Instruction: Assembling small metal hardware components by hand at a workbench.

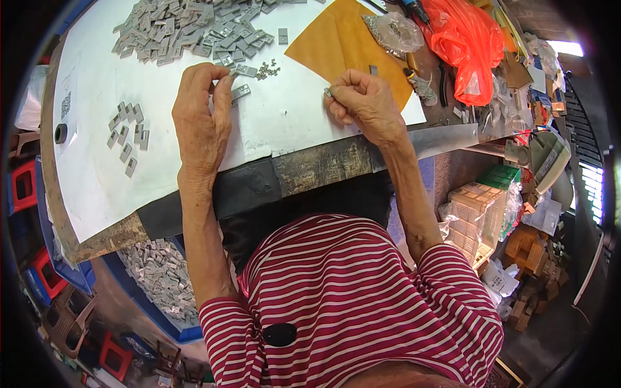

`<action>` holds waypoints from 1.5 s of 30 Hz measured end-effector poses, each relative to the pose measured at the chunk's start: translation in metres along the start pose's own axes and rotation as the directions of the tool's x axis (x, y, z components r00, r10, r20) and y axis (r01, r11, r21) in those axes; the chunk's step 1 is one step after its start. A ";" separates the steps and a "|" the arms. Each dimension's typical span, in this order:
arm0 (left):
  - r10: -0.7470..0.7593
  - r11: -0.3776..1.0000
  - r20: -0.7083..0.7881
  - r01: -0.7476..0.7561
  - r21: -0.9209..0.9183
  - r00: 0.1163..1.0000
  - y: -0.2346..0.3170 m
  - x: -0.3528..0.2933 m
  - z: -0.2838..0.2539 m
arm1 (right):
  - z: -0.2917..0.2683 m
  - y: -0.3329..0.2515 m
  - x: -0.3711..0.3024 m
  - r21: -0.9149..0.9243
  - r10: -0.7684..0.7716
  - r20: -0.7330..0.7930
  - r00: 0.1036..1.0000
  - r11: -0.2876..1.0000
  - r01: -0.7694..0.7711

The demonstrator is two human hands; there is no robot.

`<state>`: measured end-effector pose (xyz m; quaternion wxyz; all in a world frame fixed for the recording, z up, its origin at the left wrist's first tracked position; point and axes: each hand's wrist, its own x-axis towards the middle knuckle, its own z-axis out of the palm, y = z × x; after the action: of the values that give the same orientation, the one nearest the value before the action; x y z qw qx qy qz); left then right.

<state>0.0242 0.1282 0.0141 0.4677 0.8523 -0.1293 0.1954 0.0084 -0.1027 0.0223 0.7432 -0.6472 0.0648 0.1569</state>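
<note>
My left hand (204,113) is over the white sheet, thumb and fingers closed on a small grey rectangular block (241,92), which juts out past the thumb; its gripped end is hidden. Further right, near the table's front edge, my right hand (365,103) pinches a tiny metal piece (328,92) between thumb and forefinger, too small to name exactly. Just beyond the left hand's fingertips lies another grey block (246,70), beside a little heap of tiny brass-coloured parts (268,69). A large pile of similar grey blocks (187,29) spreads at the far side.
Several blocks (123,132) stand grouped at left, near a dark ring (61,134). Brown paper (336,39) carries a clear bag of small parts (396,32). A red plastic bag (462,45) sits at far right. Below the table is a blue bin (187,333) full of grey pieces.
</note>
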 end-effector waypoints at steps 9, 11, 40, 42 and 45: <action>0.017 1.000 0.019 -0.017 0.001 1.000 -0.001 0.000 -0.002 | 0.010 0.007 0.002 -0.036 -0.061 0.003 0.998 0.997 0.061; 0.004 1.000 0.024 -0.004 -0.008 1.000 -0.001 0.000 -0.001 | 0.011 0.007 0.002 -0.015 -0.078 0.000 0.997 0.997 0.078; -0.399 0.550 0.442 0.595 -0.586 0.804 0.038 -0.020 0.012 | 0.010 -0.010 -0.012 -0.122 -0.155 0.050 0.987 0.980 0.160; -0.400 0.520 0.454 0.606 -0.603 0.796 0.041 -0.021 0.013 | 0.010 -0.009 -0.013 -0.114 -0.165 0.041 0.986 0.979 0.168; -0.409 0.545 0.465 0.619 -0.565 0.785 0.044 -0.024 0.014 | 0.013 -0.010 -0.014 -0.070 -0.148 0.042 0.988 0.986 0.151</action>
<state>-0.0116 0.0936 0.0294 0.7638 0.6307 0.0017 -0.1372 -0.0032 -0.0931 0.0376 0.7298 -0.6740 -0.0035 0.1148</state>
